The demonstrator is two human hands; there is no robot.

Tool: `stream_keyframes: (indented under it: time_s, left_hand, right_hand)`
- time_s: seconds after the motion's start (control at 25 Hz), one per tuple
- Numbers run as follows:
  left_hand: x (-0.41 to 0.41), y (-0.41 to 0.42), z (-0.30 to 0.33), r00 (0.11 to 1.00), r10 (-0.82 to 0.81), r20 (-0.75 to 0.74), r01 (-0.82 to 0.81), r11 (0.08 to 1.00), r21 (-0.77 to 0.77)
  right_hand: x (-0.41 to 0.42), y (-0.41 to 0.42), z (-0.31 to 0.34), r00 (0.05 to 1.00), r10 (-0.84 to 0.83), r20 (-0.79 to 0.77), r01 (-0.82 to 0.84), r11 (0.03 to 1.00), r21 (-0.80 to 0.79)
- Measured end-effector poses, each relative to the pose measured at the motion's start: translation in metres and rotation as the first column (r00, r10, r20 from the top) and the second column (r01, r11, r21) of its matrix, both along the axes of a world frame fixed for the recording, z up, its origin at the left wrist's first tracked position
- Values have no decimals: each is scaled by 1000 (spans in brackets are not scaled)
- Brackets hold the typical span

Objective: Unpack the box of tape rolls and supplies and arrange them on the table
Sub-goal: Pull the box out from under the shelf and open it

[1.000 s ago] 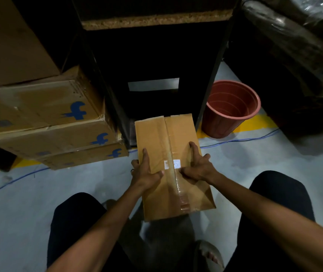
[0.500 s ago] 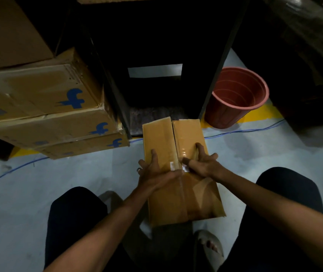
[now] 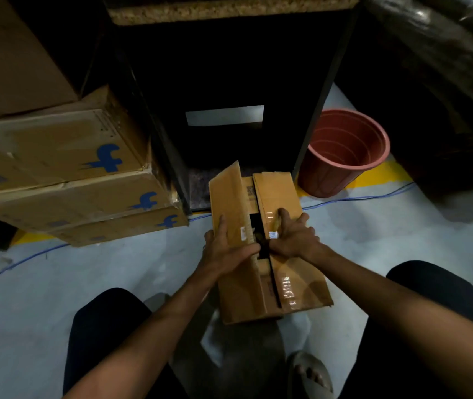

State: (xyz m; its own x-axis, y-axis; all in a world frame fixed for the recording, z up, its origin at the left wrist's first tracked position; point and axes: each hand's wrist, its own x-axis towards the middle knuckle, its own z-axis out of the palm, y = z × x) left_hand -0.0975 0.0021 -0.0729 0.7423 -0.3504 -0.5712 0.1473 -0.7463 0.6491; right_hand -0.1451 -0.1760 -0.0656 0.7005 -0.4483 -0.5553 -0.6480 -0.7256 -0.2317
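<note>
A brown cardboard box (image 3: 241,289) lies on the grey floor between my knees, its long side pointing away from me. Its two top flaps are parted along the centre seam, showing a dark gap; torn glossy tape shines on the right flap. My left hand (image 3: 226,249) grips the left flap (image 3: 229,203), which is lifted at its far end. My right hand (image 3: 293,237) holds the inner edge of the right flap (image 3: 278,194), thumb at the seam. The contents are hidden in the dark gap.
Stacked cardboard boxes with blue logos (image 3: 65,174) stand at the left. A dark table frame (image 3: 223,82) with a chipboard top rises straight ahead. A reddish plastic bucket (image 3: 344,154) sits at the right. A blue cable (image 3: 359,198) runs across the floor. My sandalled foot (image 3: 310,375) is below.
The seam was shut under tape a second ago; now both hands have pulled the flaps apart, the left flap lifting, and a dark gap has opened.
</note>
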Motion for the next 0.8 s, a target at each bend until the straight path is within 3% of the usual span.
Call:
stream_keyframes:
  time_s: [0.12,0.2,0.28,0.4,0.52,0.68,0.8]
  left_hand:
    - [3,4,11,974,-93,208,95,995,-1]
    - [-1,2,20,852,-250,461,258,965,47]
    - [-3,0,26,702,-409,582,388,906,170]
    - [-6,4,36,556,-584,592,442,810,385]
    - [-6,17,45,489,-634,599,401,773,491]
    - [-4,39,58,467,-677,570,306,728,614]
    - [-3,52,63,498,-690,526,240,692,680]
  right_hand:
    - [0,1,-1,1000,15,26,-14,999,-37]
    - [-2,0,0,997,43,58,-41,998,-38]
    - [-4,-2,0,996,64,64,-62,997,-38]
    - [-5,-1,0,994,87,72,-83,995,-57]
    - [-3,1,2,986,132,106,-125,989,-78]
    - [2,12,6,957,232,174,-209,968,-143]
    - [6,20,7,943,295,156,-264,945,-192]
